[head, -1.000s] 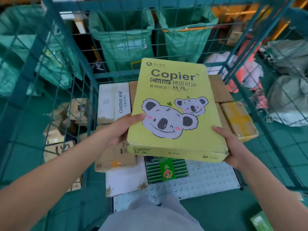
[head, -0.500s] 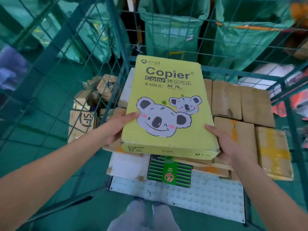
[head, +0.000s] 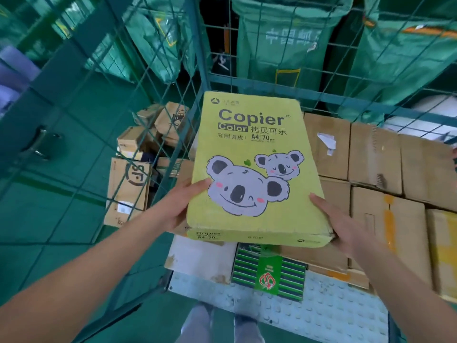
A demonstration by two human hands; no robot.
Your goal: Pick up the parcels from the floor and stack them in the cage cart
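Carried further over the cage cart (head: 257,89), the copier-paper ream (head: 252,167) looks dense and stiff; left hand (head: 180,206) and right hand (head: 343,229) grasp its near corners.

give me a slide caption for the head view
Both hands, left hand and right hand, hold a yellow koala-printed copier paper pack over brown cardboard boxes in the green wire cage cart.

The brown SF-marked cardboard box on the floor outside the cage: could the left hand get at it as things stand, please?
Probably not. The left hand grips the yellow copier paper pack, and the green wire cage wall stands between it and the SF-marked cardboard box.
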